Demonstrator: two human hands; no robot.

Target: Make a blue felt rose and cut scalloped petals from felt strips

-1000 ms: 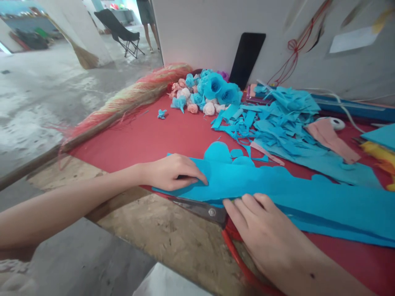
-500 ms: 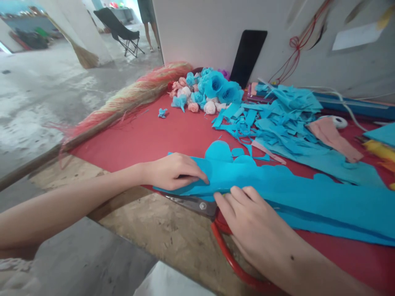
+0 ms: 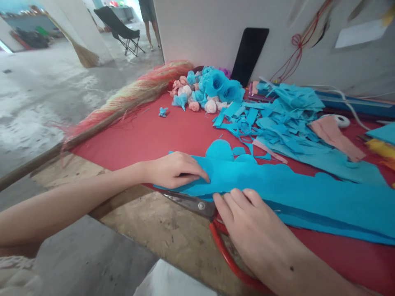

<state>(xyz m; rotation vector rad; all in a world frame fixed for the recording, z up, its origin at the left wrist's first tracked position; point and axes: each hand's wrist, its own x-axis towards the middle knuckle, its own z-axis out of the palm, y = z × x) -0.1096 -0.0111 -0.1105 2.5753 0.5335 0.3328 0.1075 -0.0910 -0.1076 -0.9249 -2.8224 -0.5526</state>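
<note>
A long folded strip of bright blue crepe paper lies across the table's front, with rounded blue cut-outs along its far edge. My left hand is closed, its bent fingers pressing and gripping the strip's left part. My right hand is curled at the strip's near edge with its fingers together. A tiny yellow-green bit shows at its fingertips; what it grips is mostly hidden. Beneath the paper and right hand lie large scissors with red handles; their dark blades are partly covered by the paper.
Paper roses are heaped at the back, beside a dark phone leaning on the wall. Blue paper scraps pile up at right. A fringed pink-and-cream bundle lines the left edge. A person's legs and a folding chair are farther off.
Both hands and the paper stay almost in place. The right hand's fingers have shifted very slightly at the paper's edge, and the view has moved a little.
</note>
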